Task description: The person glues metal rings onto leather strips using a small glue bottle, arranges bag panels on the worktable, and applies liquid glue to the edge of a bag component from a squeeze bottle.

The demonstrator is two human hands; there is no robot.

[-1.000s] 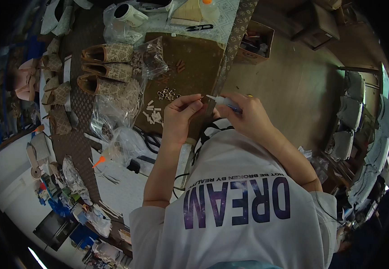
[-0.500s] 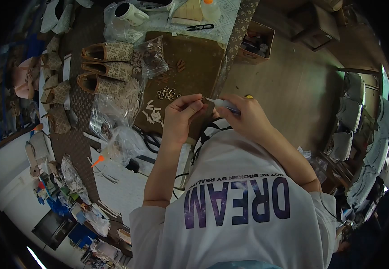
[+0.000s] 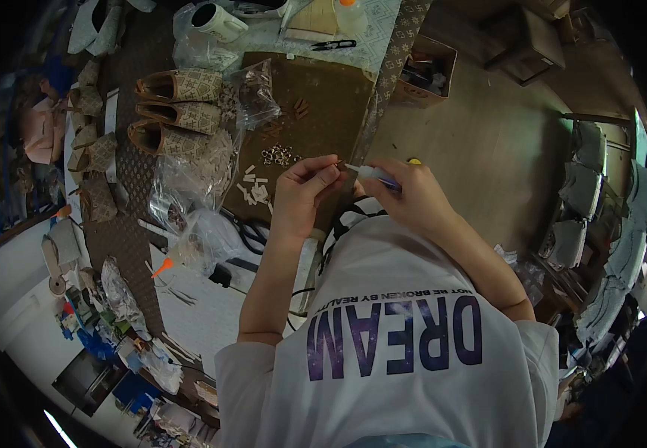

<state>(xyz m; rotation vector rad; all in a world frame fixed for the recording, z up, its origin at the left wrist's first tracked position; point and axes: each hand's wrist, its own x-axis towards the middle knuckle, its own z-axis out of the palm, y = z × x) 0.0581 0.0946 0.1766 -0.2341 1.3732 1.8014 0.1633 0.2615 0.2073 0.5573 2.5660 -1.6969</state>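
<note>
My left hand (image 3: 301,196) pinches a small brown piece (image 3: 340,165) between thumb and fingertips. Closed around a small translucent bottle (image 3: 372,173), my right hand (image 3: 418,196) points its narrow white tip at that piece; whether they touch is too small to tell. Both hands are over the near right part of a dark brown board (image 3: 331,89). On the board, left of my left hand, lie a pile of small metal rings (image 3: 279,155) and several white strips (image 3: 255,188). Small brown pieces (image 3: 300,109) lie farther up.
Patterned shoes (image 3: 182,117) and clear plastic bags (image 3: 208,235) are left of the board. Black-handled scissors (image 3: 250,233) lie beside my left forearm. A mug (image 3: 219,24) and black snips (image 3: 333,45) are at the top. A cardboard box (image 3: 426,71) stands right; another person (image 3: 40,131) is far left.
The bottle's tip has shifted slightly down against the brown piece's level. My left hand has hardly moved. The other person at the far left has changed posture.
</note>
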